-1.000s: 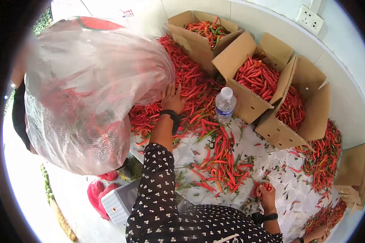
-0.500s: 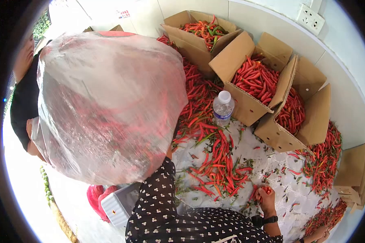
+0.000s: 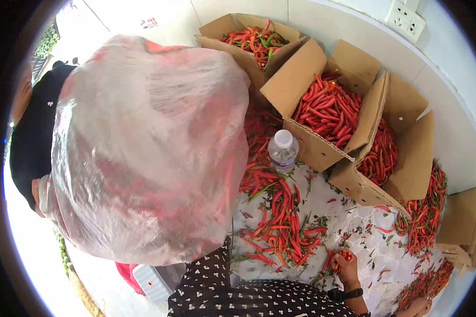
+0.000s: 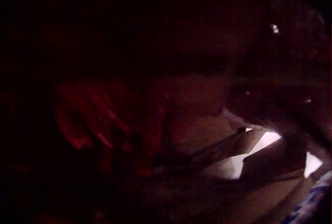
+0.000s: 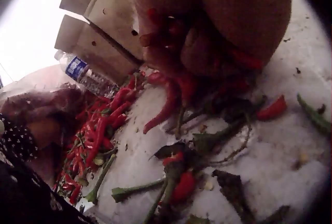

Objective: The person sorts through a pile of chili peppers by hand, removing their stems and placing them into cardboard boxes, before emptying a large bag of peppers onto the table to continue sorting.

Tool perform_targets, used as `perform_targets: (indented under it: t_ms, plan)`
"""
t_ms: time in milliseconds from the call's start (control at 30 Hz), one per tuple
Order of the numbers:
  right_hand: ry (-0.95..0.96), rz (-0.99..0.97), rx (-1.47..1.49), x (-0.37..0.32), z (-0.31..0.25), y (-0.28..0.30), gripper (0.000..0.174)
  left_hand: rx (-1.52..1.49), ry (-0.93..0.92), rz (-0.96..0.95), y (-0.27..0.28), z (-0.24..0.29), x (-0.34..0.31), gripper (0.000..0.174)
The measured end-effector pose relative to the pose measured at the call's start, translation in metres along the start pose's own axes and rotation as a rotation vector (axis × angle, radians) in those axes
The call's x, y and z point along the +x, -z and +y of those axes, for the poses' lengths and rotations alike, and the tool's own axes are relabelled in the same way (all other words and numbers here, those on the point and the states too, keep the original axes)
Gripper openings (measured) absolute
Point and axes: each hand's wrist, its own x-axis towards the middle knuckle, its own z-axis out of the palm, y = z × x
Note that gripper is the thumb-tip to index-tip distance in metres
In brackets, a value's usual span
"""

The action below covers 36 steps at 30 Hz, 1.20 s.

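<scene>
My right hand (image 3: 348,272) grips several red chili peppers (image 3: 346,255) low over the white sheet; in the right wrist view its fingers curl round them, with a few tips poking out below. A loose pile of red chilies (image 3: 285,227) lies to its left. A large, full translucent plastic bag (image 3: 153,142) covers my left hand; only the dotted left sleeve (image 3: 209,272) shows below it. The left wrist view is nearly dark, with dim reddish chilies (image 4: 104,120) in it. Another person's arm in black (image 3: 34,137) is at the bag's left side.
Cardboard boxes (image 3: 307,142) filled with chilies stand along the wall, a water bottle (image 3: 283,156) in front of them. More chilies (image 3: 426,211) lie at the right. Another person's hand (image 3: 418,306) shows at the lower right. A grey-white plastic bin (image 3: 152,282) sits below the bag.
The plastic bag has moved right and toward me, covering my left hand, which earlier lay against it over the chilies. My right hand keeps its grip in nearly the same place.
</scene>
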Motion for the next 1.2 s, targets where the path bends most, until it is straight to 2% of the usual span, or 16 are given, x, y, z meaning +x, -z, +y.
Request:
perform_targets:
  t_ms: [100,167,333,367,500,567,600,667,700,767,933,1033,1100,1133,1200]
  plan:
    - [-0.029,-0.029,-0.037,0.001,0.003,0.007,0.004,-0.197,-0.012,0.053,-0.008,0.009,0.000,0.070]
    - [-0.001,-0.073,0.050,0.004,0.007,0.009,0.005,-0.325,-0.018,0.096,-0.011,0.015,-0.001,0.070]
    - [-0.048,-0.058,0.025,0.001,-0.007,0.003,0.006,-0.636,-0.054,0.205,-0.018,0.030,0.004,0.071]
    - [-0.064,-0.047,0.027,0.000,-0.010,0.001,0.012,-0.694,-0.064,0.230,-0.018,0.034,0.004,0.071]
    - [-0.096,-0.022,0.028,0.000,-0.012,0.000,0.008,-0.865,-0.106,0.296,-0.014,0.046,0.009,0.071]
    - [-0.081,-0.076,0.029,0.002,-0.007,0.006,0.007,-0.774,-0.004,0.246,0.000,0.041,0.013,0.068]
    - [-0.083,-0.077,0.032,0.002,-0.007,0.006,0.007,-0.771,-0.003,0.245,0.009,0.032,0.016,0.068]
    - [-0.100,-0.058,0.037,0.002,-0.010,0.004,0.006,-0.651,-0.037,0.111,0.030,0.009,0.022,0.059]
    - [-0.101,-0.060,0.037,0.002,-0.010,0.005,0.006,-0.649,-0.038,0.113,0.034,0.007,0.021,0.059]
    - [-0.085,-0.077,0.049,0.003,-0.009,0.007,0.006,-0.437,-0.089,0.133,0.045,0.004,0.018,0.054]
    - [-0.088,-0.101,0.066,0.005,-0.004,0.011,0.005,-0.413,-0.190,0.264,0.054,0.039,0.019,0.051]
    - [-0.089,-0.112,0.069,0.004,-0.009,0.009,0.005,-0.373,-0.146,0.320,0.066,0.050,0.020,0.050]
    - [-0.091,-0.115,0.074,0.001,-0.013,0.006,0.005,0.080,-0.259,0.293,0.072,0.049,0.018,0.048]
    - [-0.094,-0.097,0.089,0.001,-0.013,0.005,0.005,0.083,-0.262,0.297,0.074,0.048,0.015,0.048]
    - [-0.095,-0.090,0.102,0.001,-0.014,0.005,0.006,0.882,-0.571,0.303,0.075,0.044,0.005,0.047]
